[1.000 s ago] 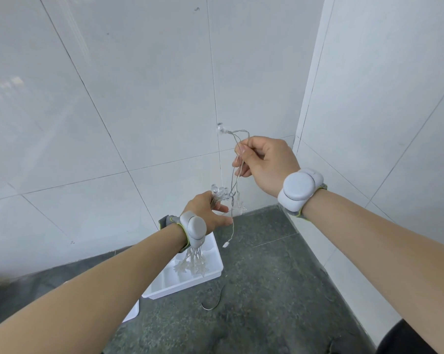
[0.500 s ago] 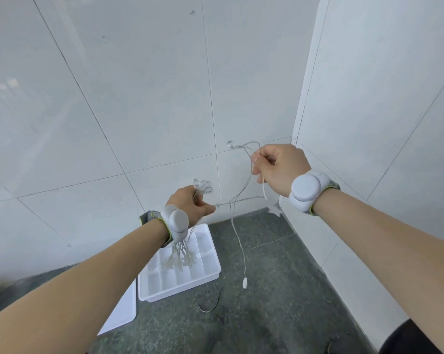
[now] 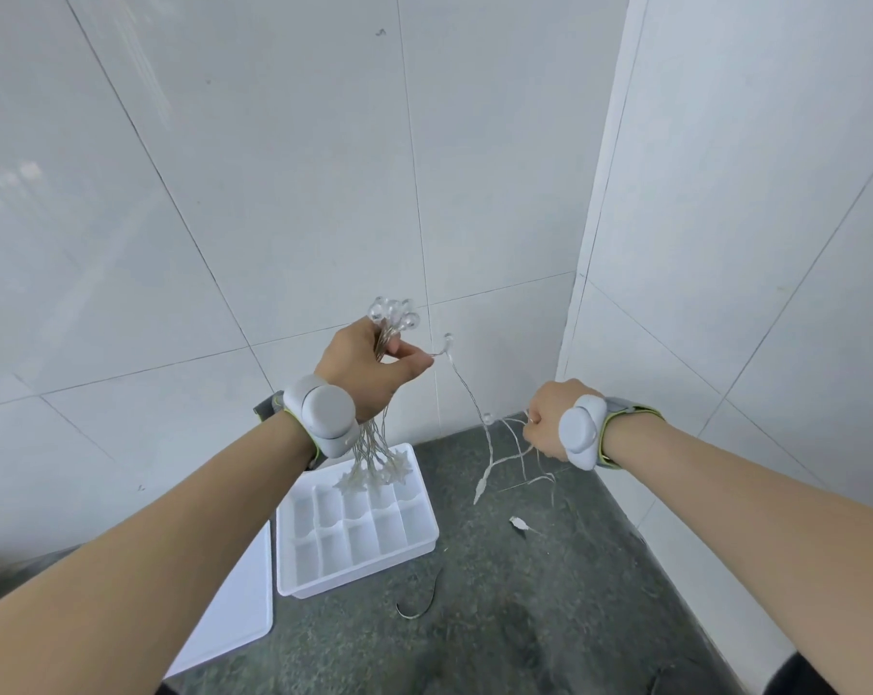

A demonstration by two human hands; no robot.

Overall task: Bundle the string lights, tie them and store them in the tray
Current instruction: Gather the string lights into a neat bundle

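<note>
1. The loose tail of wire is pinched in the curled right hand (image 3: 550, 423), held apart so it can presumably be wound round the bundle
2. The gathered string lights (image 3: 382, 343) are clasped in the left hand (image 3: 369, 368), round bulbs above the fist and star lights hanging below, over the compartment tray (image 3: 356, 524)
3. A flat white lid (image 3: 234, 604) lies beside the tray; a dark wire tie (image 3: 417, 601) lies on the grey floor (image 3: 525, 594), nothing blocking the tray

Both bare forearms reach forward, each wrist wearing a grey puck-shaped band. The left hand (image 3: 369, 366) is raised higher, fingers curled in a grip, thumb pointing right. The right hand (image 3: 550, 418) sits lower (knuckles toward the wall), closed in a fist-like pinch.
</note>
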